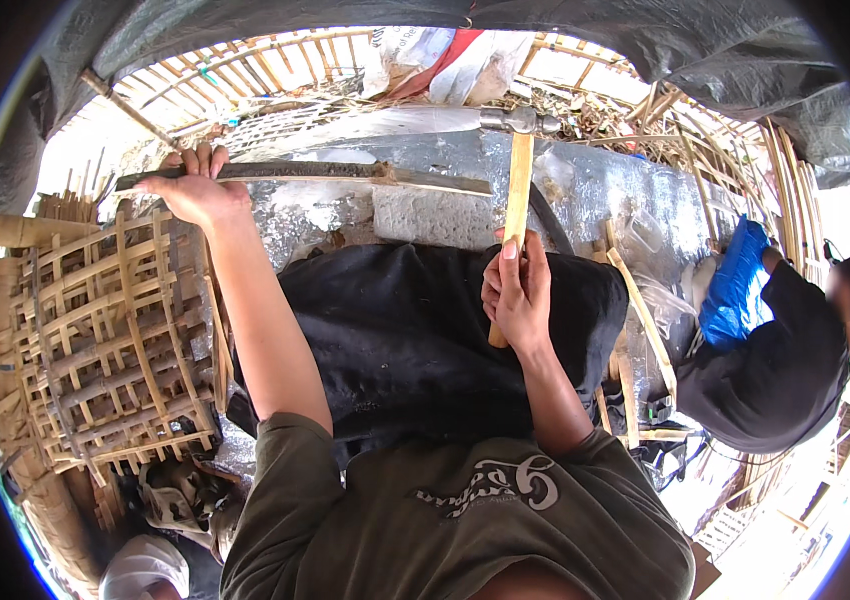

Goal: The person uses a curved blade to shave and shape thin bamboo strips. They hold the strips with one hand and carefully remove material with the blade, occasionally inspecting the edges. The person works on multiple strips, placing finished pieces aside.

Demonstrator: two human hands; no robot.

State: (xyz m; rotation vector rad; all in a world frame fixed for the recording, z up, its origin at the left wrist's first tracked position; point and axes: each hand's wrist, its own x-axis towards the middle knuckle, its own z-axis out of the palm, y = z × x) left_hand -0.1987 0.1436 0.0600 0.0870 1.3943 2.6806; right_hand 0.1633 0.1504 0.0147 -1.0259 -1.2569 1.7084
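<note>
My left hand (203, 190) is closed around the left part of a long, narrow strip (325, 171), dark for most of its length and paler toward its right end; it looks like split bamboo or wood. The strip lies nearly level, its right end above a grey block (435, 216). In my right hand (518, 290) is a hammer (518, 185), gripped low on its pale wooden handle. The hammer stands with its metal head at the far end, just right of the strip's tip. A black cloth (395, 340) covers my lap beneath both hands.
At the left stands a woven bamboo lattice (110, 340). A grey sheet (605, 190) spreads beyond my lap. Loose bamboo pieces (645, 320) lie at the right, near a person in dark clothing (780, 360) beside a blue bag (737, 285). Dark sheeting (745, 90) hangs overhead.
</note>
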